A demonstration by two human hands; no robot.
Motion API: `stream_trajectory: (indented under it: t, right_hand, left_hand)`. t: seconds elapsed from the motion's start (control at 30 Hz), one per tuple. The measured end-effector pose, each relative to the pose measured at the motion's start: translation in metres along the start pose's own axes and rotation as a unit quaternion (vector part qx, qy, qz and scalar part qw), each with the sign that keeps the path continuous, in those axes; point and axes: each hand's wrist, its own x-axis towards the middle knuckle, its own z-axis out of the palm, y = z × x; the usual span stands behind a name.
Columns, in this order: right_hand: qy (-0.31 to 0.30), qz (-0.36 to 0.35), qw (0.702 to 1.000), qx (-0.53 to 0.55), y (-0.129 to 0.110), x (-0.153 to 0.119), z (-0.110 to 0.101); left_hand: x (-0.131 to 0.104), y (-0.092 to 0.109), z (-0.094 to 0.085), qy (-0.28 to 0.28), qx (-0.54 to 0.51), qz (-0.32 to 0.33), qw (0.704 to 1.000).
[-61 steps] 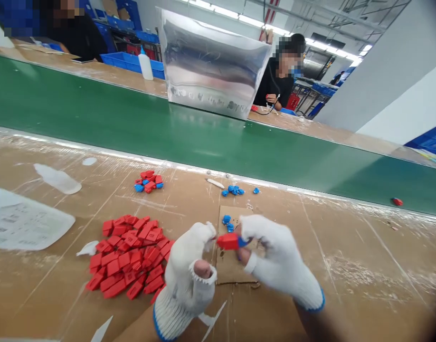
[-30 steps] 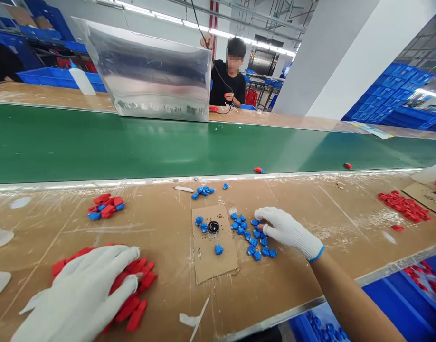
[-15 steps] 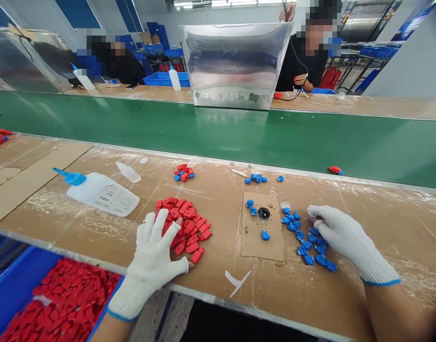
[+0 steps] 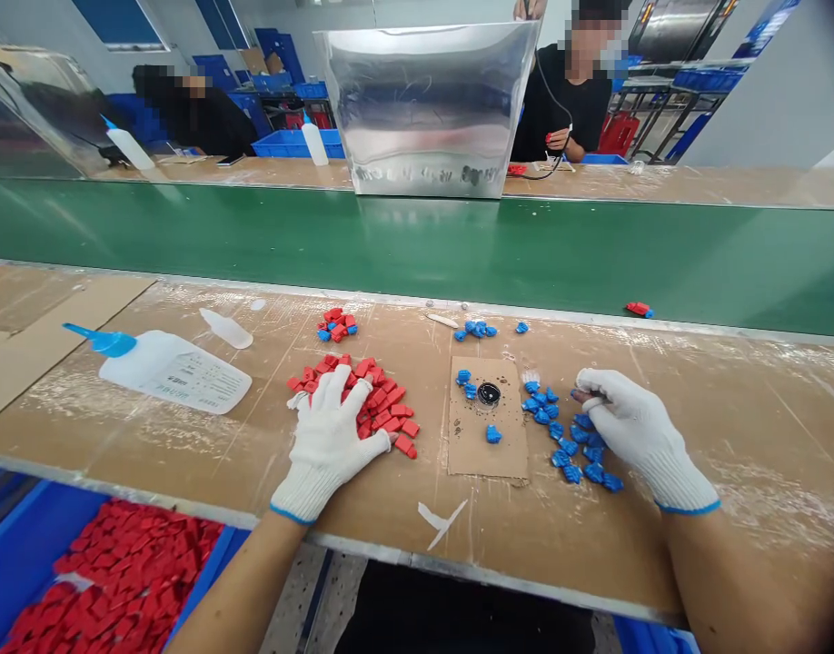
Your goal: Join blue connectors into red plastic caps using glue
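Gloved in white, my left hand lies spread over the pile of red pieces, its fingers apart. My right hand, also gloved, is beside the blue pieces, with thumb and forefinger pinched together; whatever is between them is too small to make out. Between the hands lies a cardboard piece bearing a small round dish of black liquid and a few blue pieces. Farther back are a small red and blue cluster and a row of blue pieces.
A white bottle with blue nozzle and a small clear bottle lie at left. A blue bin of red pieces stands below the table edge. Beyond the green belt are a metal panel and two people.
My left hand has moved up and farther onto the red pile, pushing its pieces to the right. The right hand stays beside the blue pieces, still pinched. The whole view has shifted slightly.
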Motion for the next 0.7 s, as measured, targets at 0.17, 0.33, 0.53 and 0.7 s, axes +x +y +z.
stream_trajectory:
  t: [0.17, 0.33, 0.53, 0.7]
  right_hand:
    - [0.03, 0.017, 0.999, 0.033, 0.001, -0.001, -0.001]
    - [0.04, 0.059, 0.994, 0.08, 0.007, -0.004, 0.003]
    - [0.077, 0.079, 0.98, 0.168, 0.015, -0.001, 0.012]
    - [0.073, 0.031, 0.984, 0.157, -0.004, 0.005, 0.007]
  left_hand:
    - [0.02, 0.025, 0.001, 0.003, -0.01, 0.009, 1.0]
    - [0.006, 0.023, -0.009, 0.011, -0.024, 0.06, 0.998]
    - [-0.021, 0.025, -0.023, 0.078, 0.029, 0.293, 0.952]
    - [0.003, 0.035, -0.013, 0.108, 0.079, 0.424, 0.896]
